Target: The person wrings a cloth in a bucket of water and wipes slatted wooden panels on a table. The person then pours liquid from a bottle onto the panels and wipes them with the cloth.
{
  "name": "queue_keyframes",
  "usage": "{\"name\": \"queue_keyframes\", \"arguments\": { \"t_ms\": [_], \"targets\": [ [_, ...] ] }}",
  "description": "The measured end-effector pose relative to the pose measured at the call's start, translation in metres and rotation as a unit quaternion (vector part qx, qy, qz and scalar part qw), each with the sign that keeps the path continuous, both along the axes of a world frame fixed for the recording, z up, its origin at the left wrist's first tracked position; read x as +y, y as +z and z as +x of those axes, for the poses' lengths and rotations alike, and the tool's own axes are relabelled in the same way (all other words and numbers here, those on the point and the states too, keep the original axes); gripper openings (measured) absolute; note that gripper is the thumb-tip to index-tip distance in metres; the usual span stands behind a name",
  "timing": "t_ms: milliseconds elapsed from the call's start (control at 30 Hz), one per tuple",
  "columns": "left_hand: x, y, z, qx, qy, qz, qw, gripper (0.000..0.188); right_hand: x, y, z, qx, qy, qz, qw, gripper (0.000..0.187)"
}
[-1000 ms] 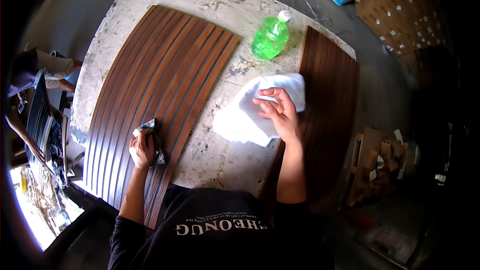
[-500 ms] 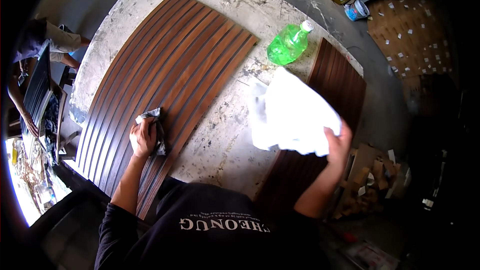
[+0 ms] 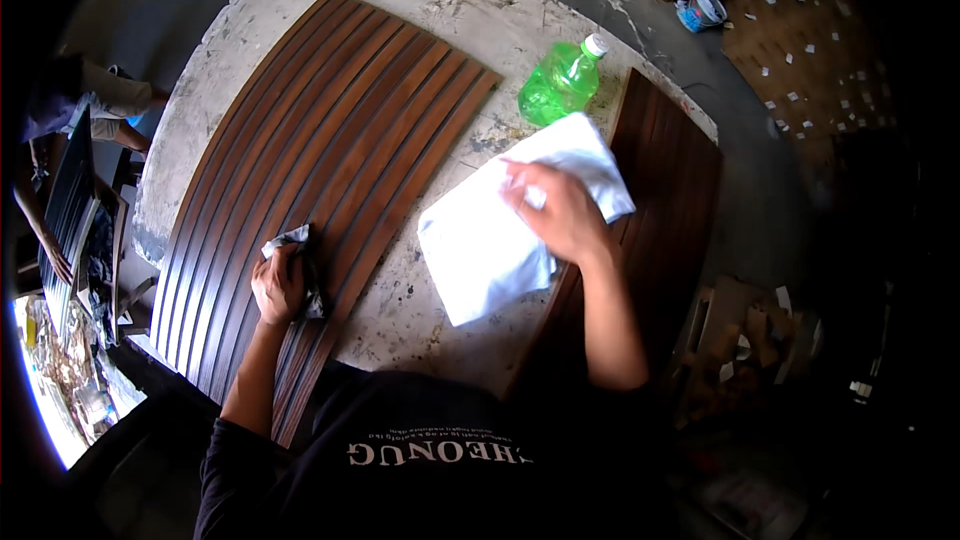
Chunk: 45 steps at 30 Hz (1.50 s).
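My left hand is closed on a crumpled grey and dark rag, resting on a brown wooden slatted panel with dark grooves. To its right, a white cloth lies spread across the table and partly over the edge of a second, darker slatted panel. My right hand is on top of the white cloth, fingers reaching out and apart, slightly blurred by motion. Just beyond the cloth a clear bottle of green liquid with a white cap leans at a tilt.
The worn, paint-spotted table carries both panels. At the left a person handles another dark slatted panel. Buckets stand on the floor at the far right, near a brown sheet with white scraps. Wood offcuts lie lower right.
The white cloth has come down from my right hand's raised grip and now lies flatter, further left. My right hand has moved left onto it. My left hand has barely shifted.
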<state>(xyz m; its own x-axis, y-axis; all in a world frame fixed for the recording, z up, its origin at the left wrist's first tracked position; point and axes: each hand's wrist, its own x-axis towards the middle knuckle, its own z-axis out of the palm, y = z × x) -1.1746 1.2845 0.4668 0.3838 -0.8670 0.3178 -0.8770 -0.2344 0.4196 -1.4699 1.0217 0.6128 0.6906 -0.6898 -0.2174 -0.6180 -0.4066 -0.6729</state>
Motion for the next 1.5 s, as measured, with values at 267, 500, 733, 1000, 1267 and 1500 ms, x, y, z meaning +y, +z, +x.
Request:
{"name": "queue_keyframes", "arguments": {
  "t_ms": [267,500,733,1000,1267,1500],
  "targets": [
    [0.004,0.001,-0.001,-0.002,0.002,0.028,1.000,0.015,0.089,-0.139,0.033,0.254,-0.240,-0.264,0.899,0.107],
    [0.003,-0.001,0.002,0.012,-0.017,0.019,1.000,0.016,0.007,-0.150,0.038,0.267,-0.180,-0.237,0.916,0.108],
    [-0.002,0.000,0.000,0.006,-0.010,0.004,1.000,0.013,0.005,-0.140,0.058,0.183,-0.133,-0.301,0.926,0.071],
    [0.008,-0.014,0.003,-0.013,-0.019,-0.015,1.000,0.011,0.145,-0.135,0.044,0.076,0.058,-0.163,0.982,0.060],
    [0.000,0.005,-0.003,0.004,-0.010,0.005,1.000,0.016,0.173,-0.099,-0.029,-0.613,-0.166,0.583,0.507,0.053],
    [0.006,-0.003,0.002,0.013,0.013,-0.001,1.000,0.014,0.122,-0.080,-0.074,-0.619,-0.276,0.460,0.574,0.056]
  ]
}}
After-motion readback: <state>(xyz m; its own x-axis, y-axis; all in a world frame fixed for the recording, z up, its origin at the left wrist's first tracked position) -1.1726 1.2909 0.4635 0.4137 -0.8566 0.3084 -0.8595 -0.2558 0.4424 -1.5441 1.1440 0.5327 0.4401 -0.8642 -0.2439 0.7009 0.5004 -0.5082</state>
